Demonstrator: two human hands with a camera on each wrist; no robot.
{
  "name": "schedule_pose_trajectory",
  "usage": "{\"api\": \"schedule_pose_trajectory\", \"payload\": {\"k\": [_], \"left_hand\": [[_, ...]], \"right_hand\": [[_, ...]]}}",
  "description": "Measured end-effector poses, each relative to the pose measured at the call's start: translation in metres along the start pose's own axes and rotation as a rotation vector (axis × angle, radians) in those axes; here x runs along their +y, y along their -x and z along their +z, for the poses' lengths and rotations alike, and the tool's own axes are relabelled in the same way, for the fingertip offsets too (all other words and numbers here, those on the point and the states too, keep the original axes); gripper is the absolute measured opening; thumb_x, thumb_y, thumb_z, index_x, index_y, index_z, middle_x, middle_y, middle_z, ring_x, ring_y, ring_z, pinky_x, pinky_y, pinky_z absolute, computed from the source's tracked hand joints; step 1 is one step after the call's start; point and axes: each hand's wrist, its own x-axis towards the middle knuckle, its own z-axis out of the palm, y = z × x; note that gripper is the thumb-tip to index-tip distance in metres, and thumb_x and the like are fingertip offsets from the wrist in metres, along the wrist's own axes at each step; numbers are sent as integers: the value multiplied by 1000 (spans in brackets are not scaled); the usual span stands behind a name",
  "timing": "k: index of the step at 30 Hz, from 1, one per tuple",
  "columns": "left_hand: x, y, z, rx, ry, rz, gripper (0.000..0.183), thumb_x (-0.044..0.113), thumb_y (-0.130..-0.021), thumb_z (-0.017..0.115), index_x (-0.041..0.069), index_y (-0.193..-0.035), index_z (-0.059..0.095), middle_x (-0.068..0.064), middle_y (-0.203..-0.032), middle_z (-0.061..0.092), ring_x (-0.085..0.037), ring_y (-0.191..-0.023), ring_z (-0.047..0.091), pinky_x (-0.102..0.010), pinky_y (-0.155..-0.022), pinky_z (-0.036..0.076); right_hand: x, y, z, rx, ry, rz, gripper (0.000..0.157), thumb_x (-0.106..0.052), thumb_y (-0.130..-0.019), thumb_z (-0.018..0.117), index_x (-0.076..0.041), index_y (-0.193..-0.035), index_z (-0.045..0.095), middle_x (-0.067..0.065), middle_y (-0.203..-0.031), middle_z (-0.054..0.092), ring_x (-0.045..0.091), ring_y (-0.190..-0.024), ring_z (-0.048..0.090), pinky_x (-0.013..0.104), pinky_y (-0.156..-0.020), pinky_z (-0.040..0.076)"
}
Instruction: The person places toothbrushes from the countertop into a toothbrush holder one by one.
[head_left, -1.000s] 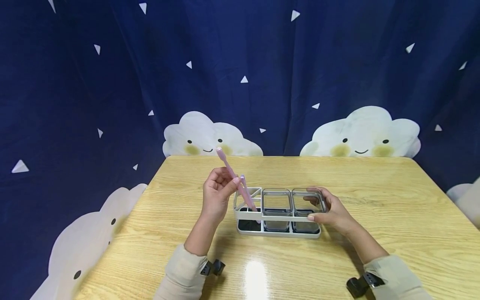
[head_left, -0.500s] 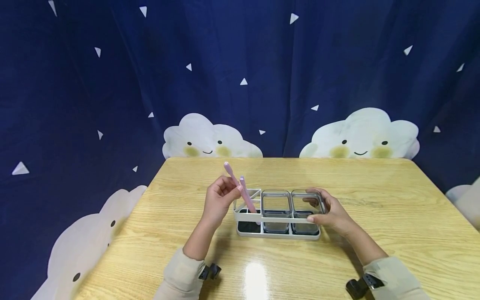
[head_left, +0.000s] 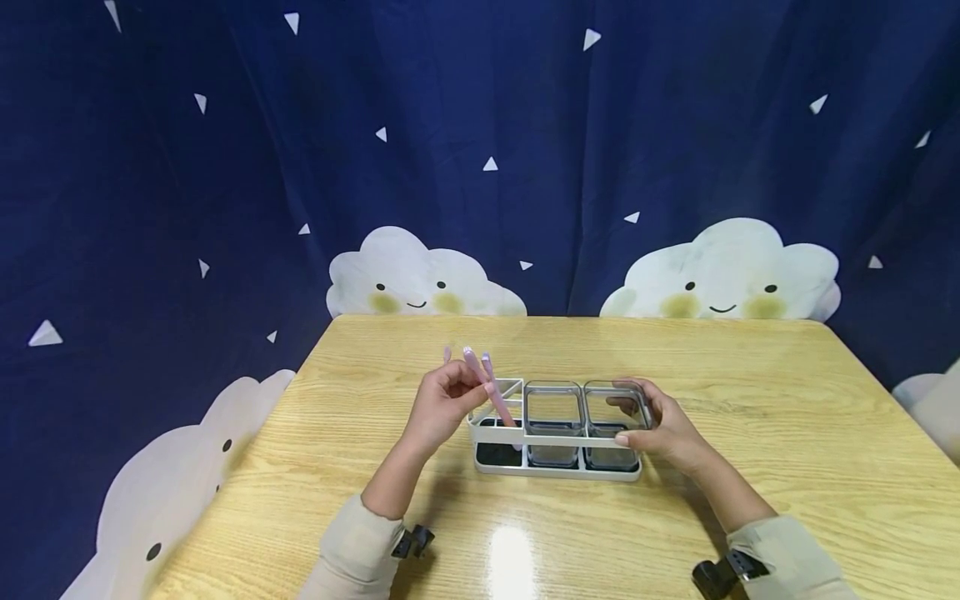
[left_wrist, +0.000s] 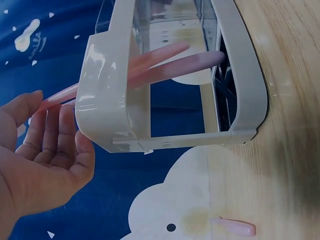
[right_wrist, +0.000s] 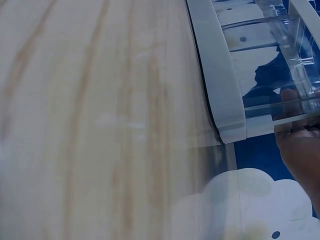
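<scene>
In the head view a white rack [head_left: 495,434] stands on the table, with two clear square cups in its middle [head_left: 553,386] and right [head_left: 609,386] compartments. My left hand [head_left: 438,406] pinches a pink toothbrush [head_left: 480,367] near its head, thumb against fingers. That brush leans with its handle down inside the left compartment. A second, purplish toothbrush [head_left: 487,364] leans in the same compartment; in the left wrist view both handles cross inside the rack [left_wrist: 100,100]. At the rack's right end, my right hand [head_left: 667,425] grips its frame and the cup's side, thumb in front.
A pink piece [left_wrist: 237,227] lies on the table beyond the rack, mostly hidden behind my left hand in the head view. The wooden table [head_left: 750,383] runs back to a dark blue curtain [head_left: 480,100] printed with clouds.
My left hand has moved down and slightly right, lowering the pink toothbrush further into the left compartment. The pink piece behind it has come into sight. My right hand has stayed put.
</scene>
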Motion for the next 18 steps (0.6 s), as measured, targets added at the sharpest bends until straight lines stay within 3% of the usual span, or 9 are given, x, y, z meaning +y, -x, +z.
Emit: {"api": "schedule_pose_trajectory", "payload": {"k": [6,11,18], "left_hand": [[-8,-2,-1,-59,-13,-9,7,-6,-80,68,-7,-82,62,-16,-82,63,-15,-69,57,-20,-59,46],[5,1,1,-87,-61,-16,8,-11,-78,67,-10,-78,59,-22,-82,62,-19,-68,57,-20,-59,47],[4,1,1,-100,-95,5,9,-9,-78,68,-8,-77,60,-18,-80,63,-22,-70,60,-20,-60,49]], "right_hand": [[0,0,0,3,-8,13,70,3,-73,71,3,-135,36,33,-127,43,30,-117,47,29,-95,41],[-1,0,1,-1,-6,7,69,4,-74,70,4,-134,36,34,-127,42,30,-117,47,28,-94,41],[-2,0,1,-14,2,-15,70,4,-75,69,6,-135,34,31,-126,44,28,-117,47,24,-92,42]]}}
